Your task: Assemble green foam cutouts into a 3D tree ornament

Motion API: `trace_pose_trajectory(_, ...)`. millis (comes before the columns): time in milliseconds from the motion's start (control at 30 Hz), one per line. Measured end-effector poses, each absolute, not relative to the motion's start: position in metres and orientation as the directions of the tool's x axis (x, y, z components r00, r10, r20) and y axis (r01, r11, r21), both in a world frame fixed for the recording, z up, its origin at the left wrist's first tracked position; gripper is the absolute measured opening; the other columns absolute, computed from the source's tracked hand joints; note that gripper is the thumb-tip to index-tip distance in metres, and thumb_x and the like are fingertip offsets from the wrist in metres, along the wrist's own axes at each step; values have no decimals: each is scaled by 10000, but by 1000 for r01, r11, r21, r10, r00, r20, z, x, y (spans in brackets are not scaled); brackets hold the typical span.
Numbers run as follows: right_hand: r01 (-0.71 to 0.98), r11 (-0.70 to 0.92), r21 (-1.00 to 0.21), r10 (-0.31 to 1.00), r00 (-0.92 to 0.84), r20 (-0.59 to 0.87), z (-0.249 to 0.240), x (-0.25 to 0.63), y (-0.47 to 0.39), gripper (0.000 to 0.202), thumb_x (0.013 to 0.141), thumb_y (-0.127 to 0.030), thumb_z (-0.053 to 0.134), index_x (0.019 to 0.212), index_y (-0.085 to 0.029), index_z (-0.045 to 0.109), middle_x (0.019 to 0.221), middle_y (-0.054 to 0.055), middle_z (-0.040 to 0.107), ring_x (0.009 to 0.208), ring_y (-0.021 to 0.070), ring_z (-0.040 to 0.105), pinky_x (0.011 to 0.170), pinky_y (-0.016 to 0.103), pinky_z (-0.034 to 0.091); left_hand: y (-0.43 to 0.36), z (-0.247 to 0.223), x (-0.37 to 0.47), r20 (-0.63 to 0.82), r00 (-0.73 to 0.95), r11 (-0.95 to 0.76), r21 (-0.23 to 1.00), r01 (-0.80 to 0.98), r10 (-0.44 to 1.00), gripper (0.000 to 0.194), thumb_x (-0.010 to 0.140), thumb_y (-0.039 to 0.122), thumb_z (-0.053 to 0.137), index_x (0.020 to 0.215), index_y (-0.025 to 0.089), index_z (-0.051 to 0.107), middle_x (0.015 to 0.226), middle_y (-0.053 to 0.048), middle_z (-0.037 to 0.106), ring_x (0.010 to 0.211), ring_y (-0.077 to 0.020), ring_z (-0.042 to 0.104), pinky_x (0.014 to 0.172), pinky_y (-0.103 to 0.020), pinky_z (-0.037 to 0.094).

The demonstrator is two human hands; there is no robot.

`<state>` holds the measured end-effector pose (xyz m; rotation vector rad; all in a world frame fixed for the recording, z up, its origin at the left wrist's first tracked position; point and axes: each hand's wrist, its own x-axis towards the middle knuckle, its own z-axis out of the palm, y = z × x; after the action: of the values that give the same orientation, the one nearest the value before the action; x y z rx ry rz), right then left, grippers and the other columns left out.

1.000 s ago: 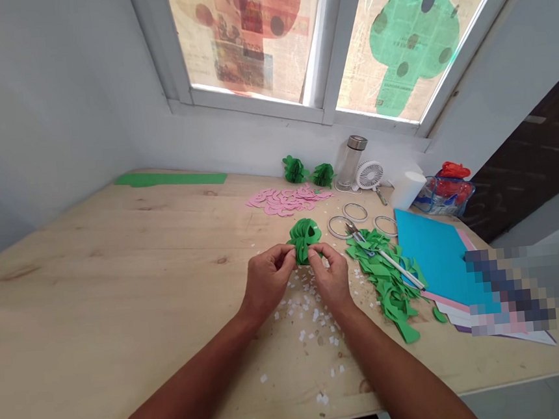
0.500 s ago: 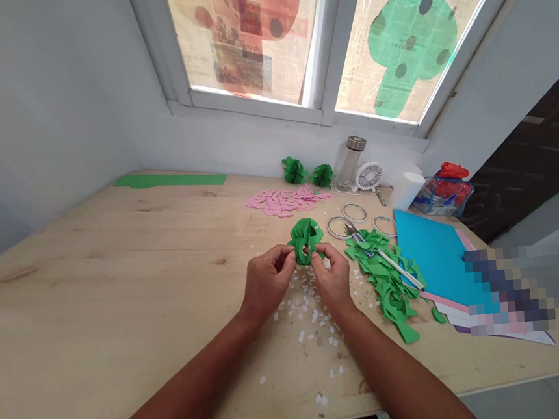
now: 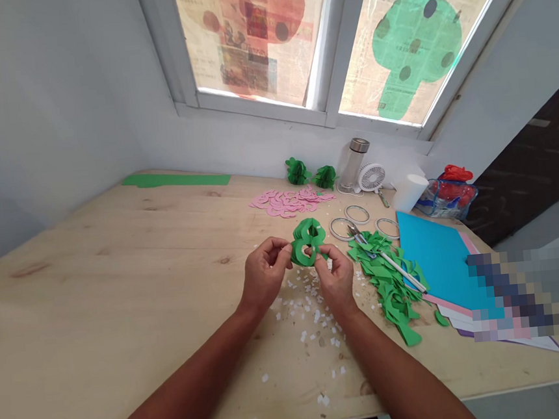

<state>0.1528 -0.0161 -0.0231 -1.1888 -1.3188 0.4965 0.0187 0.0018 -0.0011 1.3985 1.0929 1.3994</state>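
A layered green paper cutout (image 3: 305, 232) with rounded lobes and two openings is held above the table between both hands. My left hand (image 3: 266, 267) pinches its lower left edge between thumb and fingers. On the other side, my right hand (image 3: 335, 276) grips its lower right edge the same way. Small white paper bits (image 3: 312, 308) lie scattered on the wood beneath the hands. Just right of my right hand is a heap of green paper scraps (image 3: 389, 291), with scissors (image 3: 357, 234) resting at its top end.
Pink paper cutouts (image 3: 291, 202) and two green paper pompoms (image 3: 297, 171) lie toward the wall. Rolls of tape (image 3: 357, 214), a glass bottle (image 3: 351, 167) and a small fan (image 3: 371, 177) stand beyond. Blue paper (image 3: 434, 268) is at the right; a green strip (image 3: 174, 179) lies far left.
The green cutout has turned and spread a little, so its two openings now show more clearly. Both hands still hold it. The view has shifted slightly.
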Motion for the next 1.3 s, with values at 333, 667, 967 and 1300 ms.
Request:
trace_pose_trajectory(333,315,386,-867,859,220,462,-24,151,-17,135,774,-239,537,755,-182,658,760,37,699,768,194,629,743,306,473,-1,2,12,695,-57,-647,692,320,716,45,801,193,579,806,182,622,790,-26,629,752,-153,588,711,-295,489)
trace_pose_trajectory(667,465,374,-803,853,168,494,-20,148,-20,158,787,-242,514,797,-178,659,762,36,677,751,191,591,723,310,446,-2,0,15,783,196,-775,483,407,591,94,813,179,589,871,198,661,839,-61,653,914,-219,552,821,-394,468)
trace_pose_trajectory(967,505,392,-769,842,140,522,-21,148,-20,167,821,-253,506,823,-187,659,798,39,686,764,186,596,739,310,443,1,-1,15,747,222,-740,480,471,626,124,839,198,550,827,208,673,823,-49,689,928,-225,564,844,-407,440)
trace_pose_trajectory(1300,638,446,-628,783,63,619,-22,148,-21,181,855,-228,480,859,-202,658,812,52,679,793,195,585,789,348,411,1,3,12,786,320,-761,273,589,530,142,846,175,543,807,218,672,782,-29,714,852,-219,586,855,-417,390)
